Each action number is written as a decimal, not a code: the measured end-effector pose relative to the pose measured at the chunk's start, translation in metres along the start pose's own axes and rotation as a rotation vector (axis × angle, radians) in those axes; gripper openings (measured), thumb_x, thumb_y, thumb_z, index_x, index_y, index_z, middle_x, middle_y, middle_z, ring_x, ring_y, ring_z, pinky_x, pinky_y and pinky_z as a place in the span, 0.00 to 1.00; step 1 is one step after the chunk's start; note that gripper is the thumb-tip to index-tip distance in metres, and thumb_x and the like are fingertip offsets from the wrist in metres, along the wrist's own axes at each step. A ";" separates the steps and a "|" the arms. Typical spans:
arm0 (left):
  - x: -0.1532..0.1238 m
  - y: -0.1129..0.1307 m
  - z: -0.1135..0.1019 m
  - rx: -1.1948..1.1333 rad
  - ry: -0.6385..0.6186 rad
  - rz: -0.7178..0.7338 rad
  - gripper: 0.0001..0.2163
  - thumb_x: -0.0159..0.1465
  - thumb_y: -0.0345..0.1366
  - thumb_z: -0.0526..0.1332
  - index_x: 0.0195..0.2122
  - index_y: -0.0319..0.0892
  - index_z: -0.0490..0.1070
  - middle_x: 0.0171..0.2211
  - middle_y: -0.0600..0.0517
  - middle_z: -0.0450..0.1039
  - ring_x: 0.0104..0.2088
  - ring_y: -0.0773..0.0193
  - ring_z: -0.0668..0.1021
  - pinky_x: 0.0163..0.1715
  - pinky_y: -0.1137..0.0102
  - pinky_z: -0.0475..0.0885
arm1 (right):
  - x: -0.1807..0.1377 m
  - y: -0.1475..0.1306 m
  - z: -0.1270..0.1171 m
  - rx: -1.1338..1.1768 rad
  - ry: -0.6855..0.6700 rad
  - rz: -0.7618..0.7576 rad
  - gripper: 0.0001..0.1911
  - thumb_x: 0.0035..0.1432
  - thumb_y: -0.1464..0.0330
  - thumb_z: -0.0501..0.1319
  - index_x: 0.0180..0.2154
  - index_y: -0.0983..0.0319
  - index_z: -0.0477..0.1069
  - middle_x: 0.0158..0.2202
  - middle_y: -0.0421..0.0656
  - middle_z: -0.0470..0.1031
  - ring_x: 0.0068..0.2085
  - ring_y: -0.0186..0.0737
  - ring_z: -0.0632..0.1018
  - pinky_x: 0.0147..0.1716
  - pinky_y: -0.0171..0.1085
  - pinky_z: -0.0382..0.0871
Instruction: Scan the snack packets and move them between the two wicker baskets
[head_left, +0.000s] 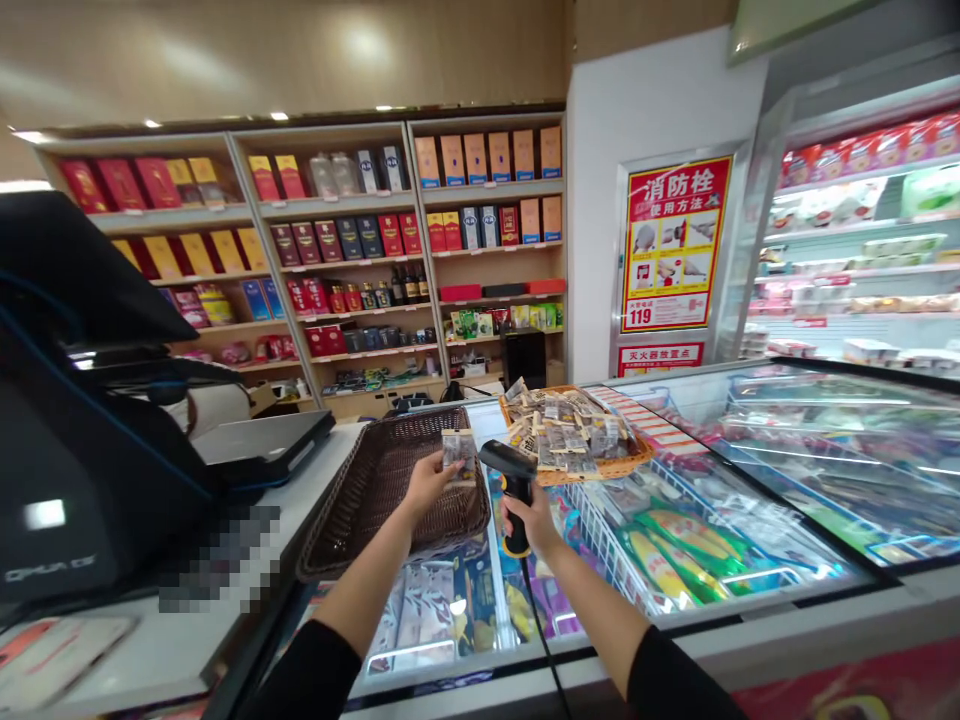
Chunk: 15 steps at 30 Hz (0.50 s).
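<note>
left hand: my left hand (427,482) is closed to a narrow pinch, holding one small clear packet (459,455) by its lower left side.
packet: i hold it upright over the right end of the brown wicker basket (390,485), with its printed face toward me.
right hand: my right hand (534,515) is wrapped around the handle of a black barcode scanner (504,460) with yellow trim.
scanner head: it points leftward, just beside the packet.
cable: the black cable (541,630) runs from the handle base down to the lower edge of my view.
orange basket: beyond the scanner, the orange basket (634,465) holds a heap of similar packets (559,425).
freezer: both baskets rest on the glass-topped freezer (675,618); a white wire divider (600,545) and colourful frozen packs (679,535) show through the glass.
counter: to my left, a dark checkout terminal (82,440) stands on the white counter (150,650).
background: shelves (341,207) of boxed goods face me; a red and yellow sign (675,245) hangs right of them, then a lit refrigerated display (862,270).
</note>
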<state>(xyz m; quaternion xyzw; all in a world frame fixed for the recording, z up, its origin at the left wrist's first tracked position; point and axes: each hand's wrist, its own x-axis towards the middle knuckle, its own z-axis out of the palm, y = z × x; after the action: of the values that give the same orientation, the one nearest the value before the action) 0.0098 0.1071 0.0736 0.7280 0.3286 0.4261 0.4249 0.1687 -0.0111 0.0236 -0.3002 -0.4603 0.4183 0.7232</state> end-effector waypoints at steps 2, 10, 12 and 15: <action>0.007 -0.007 -0.008 0.043 -0.045 0.002 0.18 0.49 0.47 0.64 0.33 0.37 0.74 0.31 0.48 0.77 0.33 0.59 0.76 0.34 0.69 0.69 | 0.004 0.007 -0.001 -0.102 0.009 -0.011 0.09 0.49 0.66 0.60 0.29 0.60 0.61 0.15 0.32 0.64 0.12 0.29 0.64 0.13 0.31 0.59; 0.015 -0.022 -0.021 0.491 0.046 0.034 0.08 0.53 0.35 0.59 0.33 0.39 0.74 0.31 0.50 0.76 0.33 0.60 0.76 0.34 0.71 0.67 | -0.002 0.016 0.003 -0.252 0.130 -0.025 0.06 0.50 0.66 0.61 0.29 0.59 0.64 0.12 0.31 0.62 0.12 0.31 0.63 0.14 0.31 0.58; 0.014 -0.020 -0.020 0.554 0.038 0.041 0.08 0.53 0.32 0.59 0.34 0.40 0.74 0.32 0.50 0.77 0.34 0.61 0.76 0.35 0.72 0.67 | -0.006 0.013 0.004 -0.215 0.120 0.001 0.07 0.48 0.66 0.63 0.27 0.59 0.65 0.12 0.32 0.63 0.12 0.31 0.63 0.14 0.32 0.57; 0.012 -0.018 -0.018 0.615 0.007 0.028 0.08 0.54 0.33 0.58 0.33 0.40 0.74 0.30 0.51 0.76 0.33 0.62 0.75 0.34 0.72 0.66 | -0.009 0.010 0.006 -0.165 0.095 0.055 0.06 0.46 0.68 0.64 0.26 0.59 0.67 0.11 0.33 0.63 0.12 0.31 0.63 0.14 0.32 0.57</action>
<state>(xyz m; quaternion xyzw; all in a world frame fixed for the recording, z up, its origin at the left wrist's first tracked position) -0.0034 0.1312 0.0667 0.8255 0.4335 0.3148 0.1776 0.1580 -0.0138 0.0146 -0.3909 -0.4500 0.3840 0.7051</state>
